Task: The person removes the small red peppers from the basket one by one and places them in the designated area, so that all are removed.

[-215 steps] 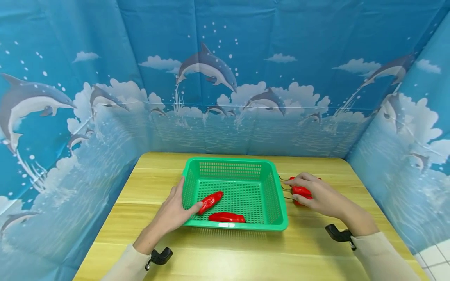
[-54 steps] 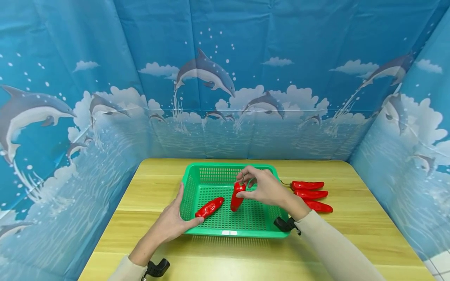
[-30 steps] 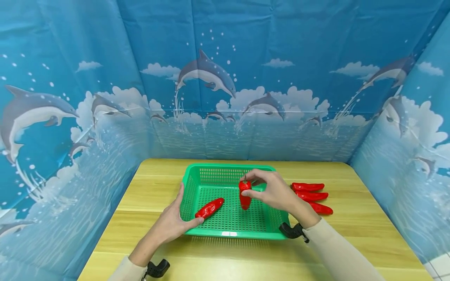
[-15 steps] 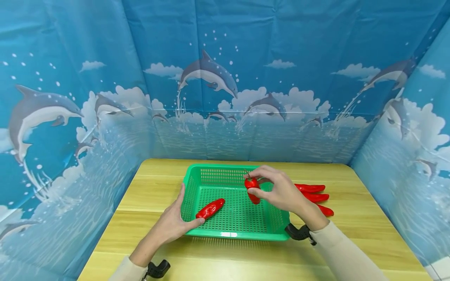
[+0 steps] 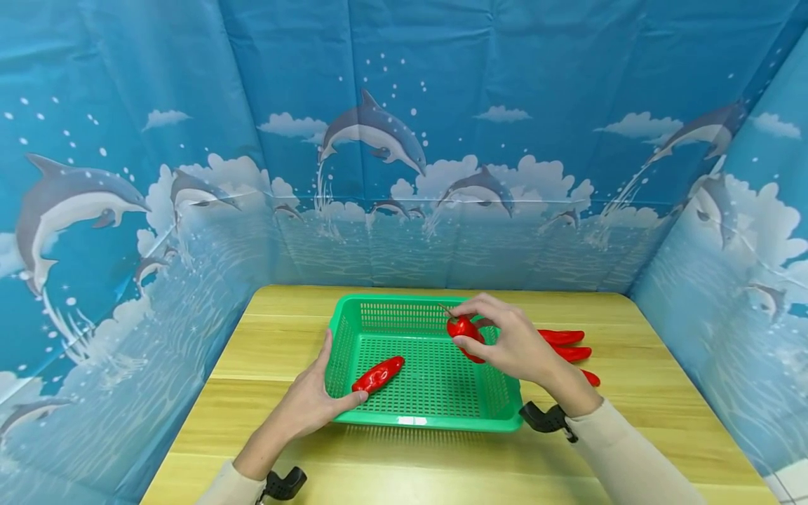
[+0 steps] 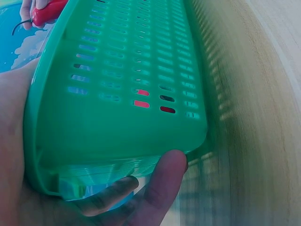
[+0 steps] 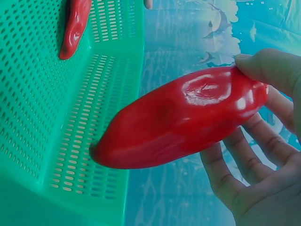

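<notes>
R hand (image 5: 514, 344) has a glossy red elongated pepper (image 5: 463, 327) clamped betw. thumb and fingers; thumb on near side, fingertips opposite. R wrist view: thumb pressed on pepper near one end, other fingers underneath, spread apart from each other. Pepper tilted, thin stem up and to the left in head view, body sloping down toward palm. Its position: over R part of the green rectangular perforated plastic basket (image 5: 429, 386); L wrist view puts it above rim level, apart from the basket. Exact height over basket floor hard to judge from these angles.

L hand (image 5: 306, 393) grips basket at near-L corner: thumb along near rim, other fingers bent round the outside of the L wall, pads on it per L wrist view.

Second glossy red elongated pepper (image 5: 379, 375) lies inside basket, diag. on the floor near same corner, near end just beside L thumb; can't tell if they touch.

Three more red elongated peppers (image 5: 573, 353) on table, R of basket, roughly side by side, tips pointing right, partly hidden behind R hand and wrist.

Basket sits on light yellow wood-grain table (image 5: 416, 470). Behind and at sides: blue cloth backdrop (image 5: 416, 42) w/ printed dolphins, clouds, water. Beige sleeves (image 5: 631, 452) on both arms, black curved wrist mount (image 5: 546, 419) on R wrist, similar one on L.
</notes>
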`<action>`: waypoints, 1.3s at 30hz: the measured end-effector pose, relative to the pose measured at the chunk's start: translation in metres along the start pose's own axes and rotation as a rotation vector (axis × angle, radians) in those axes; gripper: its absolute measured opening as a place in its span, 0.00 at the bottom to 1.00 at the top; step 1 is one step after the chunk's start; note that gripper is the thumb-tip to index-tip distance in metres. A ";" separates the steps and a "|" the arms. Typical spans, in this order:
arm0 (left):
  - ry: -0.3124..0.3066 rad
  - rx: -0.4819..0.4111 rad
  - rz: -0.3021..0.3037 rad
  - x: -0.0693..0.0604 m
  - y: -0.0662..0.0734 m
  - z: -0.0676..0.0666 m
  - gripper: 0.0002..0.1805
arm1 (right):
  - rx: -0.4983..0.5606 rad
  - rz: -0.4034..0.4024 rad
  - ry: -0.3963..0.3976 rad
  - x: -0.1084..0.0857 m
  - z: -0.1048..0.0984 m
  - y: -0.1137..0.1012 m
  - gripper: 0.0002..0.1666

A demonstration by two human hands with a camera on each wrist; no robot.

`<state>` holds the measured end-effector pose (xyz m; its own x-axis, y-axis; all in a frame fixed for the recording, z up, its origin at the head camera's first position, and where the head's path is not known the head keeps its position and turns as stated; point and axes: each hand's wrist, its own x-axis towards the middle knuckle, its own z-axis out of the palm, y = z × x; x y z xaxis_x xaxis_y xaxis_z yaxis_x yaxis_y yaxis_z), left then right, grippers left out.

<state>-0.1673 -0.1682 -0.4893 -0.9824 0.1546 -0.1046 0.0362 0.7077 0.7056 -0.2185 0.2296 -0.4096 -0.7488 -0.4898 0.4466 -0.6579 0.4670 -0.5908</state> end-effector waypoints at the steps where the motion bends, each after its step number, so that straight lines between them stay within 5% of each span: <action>1: -0.001 -0.003 -0.001 0.000 0.000 0.000 0.77 | 0.002 0.000 -0.001 0.000 -0.001 -0.001 0.24; 39: 0.010 0.012 0.007 -0.003 0.001 0.002 0.76 | -0.107 -0.053 0.051 -0.039 -0.030 0.009 0.24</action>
<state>-0.1642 -0.1666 -0.4892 -0.9839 0.1524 -0.0930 0.0448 0.7149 0.6978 -0.1977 0.2754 -0.4120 -0.7144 -0.4788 0.5103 -0.6991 0.5188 -0.4920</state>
